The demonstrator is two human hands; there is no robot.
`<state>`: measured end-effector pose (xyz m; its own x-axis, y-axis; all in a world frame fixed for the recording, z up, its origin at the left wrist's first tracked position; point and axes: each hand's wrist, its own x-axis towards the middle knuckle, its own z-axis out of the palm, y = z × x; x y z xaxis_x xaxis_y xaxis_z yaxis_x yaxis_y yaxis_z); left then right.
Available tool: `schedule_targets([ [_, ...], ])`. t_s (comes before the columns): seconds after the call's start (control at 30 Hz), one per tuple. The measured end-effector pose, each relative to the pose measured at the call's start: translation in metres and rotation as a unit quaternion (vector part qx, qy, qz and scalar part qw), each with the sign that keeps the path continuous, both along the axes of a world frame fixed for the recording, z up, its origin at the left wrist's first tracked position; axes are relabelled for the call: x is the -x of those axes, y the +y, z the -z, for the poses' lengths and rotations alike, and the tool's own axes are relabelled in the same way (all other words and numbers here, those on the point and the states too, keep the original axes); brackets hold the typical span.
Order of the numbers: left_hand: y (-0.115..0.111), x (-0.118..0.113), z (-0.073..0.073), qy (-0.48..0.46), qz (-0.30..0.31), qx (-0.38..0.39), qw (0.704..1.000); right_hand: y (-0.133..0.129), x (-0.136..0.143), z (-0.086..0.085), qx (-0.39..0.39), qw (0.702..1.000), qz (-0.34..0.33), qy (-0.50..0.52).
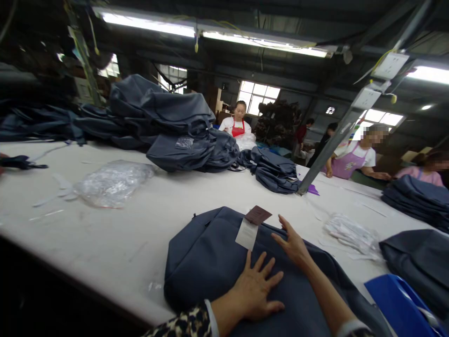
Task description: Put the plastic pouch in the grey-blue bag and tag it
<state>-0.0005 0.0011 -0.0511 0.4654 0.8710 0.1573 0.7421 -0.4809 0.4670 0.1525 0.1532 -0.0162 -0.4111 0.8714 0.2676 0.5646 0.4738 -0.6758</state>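
Dim hall; ceiling tube lights (210, 32) glare; windows (257, 96) blown out; edges warped, dark.

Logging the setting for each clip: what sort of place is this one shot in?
Most likely a bag factory's finishing or packing floor. Both hands, left hand and right hand, lie flat on a tagged navy bag on a long work table, with piled bags behind and aproned workers nearby.

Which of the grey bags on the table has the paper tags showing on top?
The grey bag lying flat under both hands, nearest the camera. A white and a brown tag rest on it; the piled bags behind show none.
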Motion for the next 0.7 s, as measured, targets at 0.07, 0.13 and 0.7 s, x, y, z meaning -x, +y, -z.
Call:
schedule_targets([
  [0.07,0.001,0.000,0.003,-0.021,-0.005,-0.019,1.000,0.008,0.036,0.013,0.015,0.997,-0.073,0.034],
  [0.13,0.002,-0.001,0.007,-0.061,-0.038,-0.050,0.996,0.006,0.056,0.030,0.017,0.989,-0.143,0.024],
  [0.7,0.017,0.001,0.029,0.011,-0.263,-0.116,0.958,0.017,-0.001,0.002,0.014,0.979,-0.043,-0.200],
])
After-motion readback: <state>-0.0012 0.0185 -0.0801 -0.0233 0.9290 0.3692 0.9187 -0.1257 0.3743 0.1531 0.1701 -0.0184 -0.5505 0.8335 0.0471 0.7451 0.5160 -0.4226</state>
